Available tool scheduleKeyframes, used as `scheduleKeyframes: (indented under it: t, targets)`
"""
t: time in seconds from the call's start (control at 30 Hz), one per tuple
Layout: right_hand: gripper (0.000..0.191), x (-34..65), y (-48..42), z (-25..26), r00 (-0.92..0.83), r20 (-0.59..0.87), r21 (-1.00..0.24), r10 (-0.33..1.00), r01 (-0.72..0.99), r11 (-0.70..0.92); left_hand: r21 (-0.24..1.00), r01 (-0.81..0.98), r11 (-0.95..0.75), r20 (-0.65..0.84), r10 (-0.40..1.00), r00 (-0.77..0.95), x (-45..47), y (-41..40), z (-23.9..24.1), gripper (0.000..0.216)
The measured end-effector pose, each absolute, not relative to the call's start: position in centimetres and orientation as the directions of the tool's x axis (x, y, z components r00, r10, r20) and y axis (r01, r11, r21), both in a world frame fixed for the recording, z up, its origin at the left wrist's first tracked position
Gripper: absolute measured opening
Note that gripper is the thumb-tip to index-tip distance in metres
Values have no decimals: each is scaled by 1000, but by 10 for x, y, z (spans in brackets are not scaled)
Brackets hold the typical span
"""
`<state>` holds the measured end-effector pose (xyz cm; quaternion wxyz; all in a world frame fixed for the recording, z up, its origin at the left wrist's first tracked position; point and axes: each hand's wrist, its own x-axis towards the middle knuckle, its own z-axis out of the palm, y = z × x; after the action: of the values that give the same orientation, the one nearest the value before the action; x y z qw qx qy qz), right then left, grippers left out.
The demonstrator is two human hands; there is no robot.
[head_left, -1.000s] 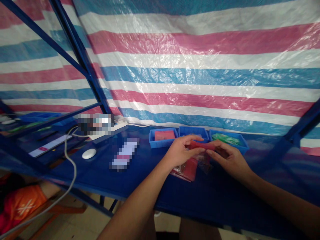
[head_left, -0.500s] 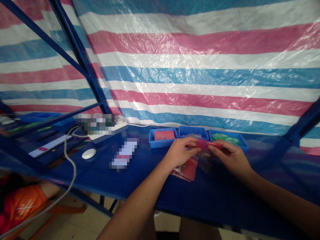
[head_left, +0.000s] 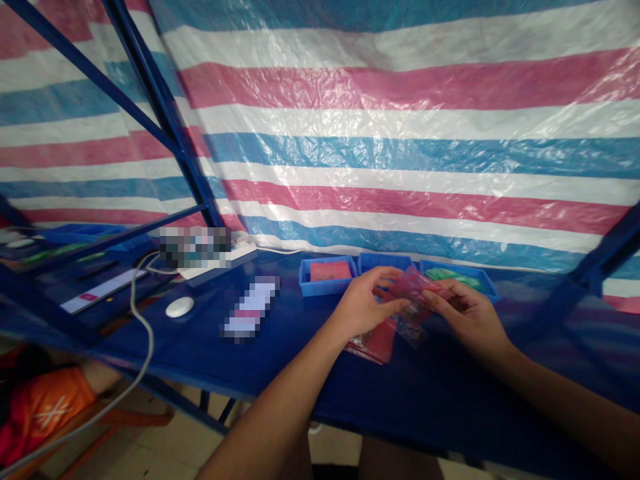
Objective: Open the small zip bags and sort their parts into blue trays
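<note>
A small translucent red plastic bag (head_left: 413,285) is held up between my two hands over the table. My right hand (head_left: 467,313) pinches its right side between thumb and fingers. At the bag's left edge, the curved fingers and thumb of my left hand (head_left: 367,303) grip it; the fingertips are partly hidden. Just below hangs or lies a clear bag (head_left: 413,333) with small dark contents; I cannot tell whether a hand holds it. Flat red bags (head_left: 379,345) lie on the table under my left hand.
Behind my hands stand three blue bins: a left one (head_left: 327,288) with red bags, a middle one (head_left: 385,260), and a right one (head_left: 487,285) with green bags. A white mouse (head_left: 179,307), a cable (head_left: 145,333) and a blurred-out device (head_left: 253,307) are leftward. A person's orange sleeve (head_left: 55,407) shows lower left.
The red bag has turned and spread out flatter between my hands, showing more of its face. My left fingers and thumb have parted a little. The clear bag below shows more plainly.
</note>
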<state>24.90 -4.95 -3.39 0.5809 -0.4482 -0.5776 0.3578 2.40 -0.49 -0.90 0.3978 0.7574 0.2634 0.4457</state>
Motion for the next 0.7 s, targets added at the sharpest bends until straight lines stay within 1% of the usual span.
scheduleKeyframes:
  t: [0.07, 0.13, 0.2, 0.23, 0.33, 0.4, 0.43, 0.47, 0.53, 0.6, 0.7]
  targets:
    - [31, 250, -48, -34, 123, 366, -929, 922, 108, 354, 728, 145, -670, 581, 716, 389, 23, -4, -7, 45]
    - [33, 251, -46, -35, 172, 381, -923, 908, 116, 366, 624, 213, -752, 665, 654, 360, 23, -4, -7, 33]
    - [35, 251, -45, -35, 204, 390, -920, 898, 114, 374, 569, 217, -793, 691, 604, 397, 24, -5, -8, 27]
    - [35, 250, -45, -35, 211, 393, -919, 895, 105, 379, 557, 200, -806, 683, 582, 442, 25, -6, -9, 28]
    - [39, 246, -49, -32, 165, 391, -920, 906, 58, 386, 555, 173, -814, 614, 541, 575, 29, -13, -10, 46]
    - [44, 243, -53, -29, 84, 387, -922, 918, 26, 386, 566, 184, -804, 590, 551, 590, 32, -17, -9, 56]
    - [46, 242, -55, -28, 42, 386, -923, 922, 14, 386, 573, 190, -797, 593, 563, 576, 33, -18, -7, 54]
    - [47, 241, -56, -28, 10, 387, -922, 922, 7, 387, 580, 192, -791, 601, 575, 555, 33, -18, -6, 47]
    - [46, 241, -57, -28, -14, 404, -915, 915, 9, 404, 595, 195, -779, 612, 597, 518, 33, -18, -3, 29]
    - [46, 243, -56, -30, 27, 453, -891, 891, 50, 451, 614, 209, -761, 606, 624, 494, 31, -16, -2, 21]
    - [54, 248, -51, -33, 124, 550, -829, 826, 199, 522, 641, 228, -733, 581, 658, 479, 29, -15, -1, 19]
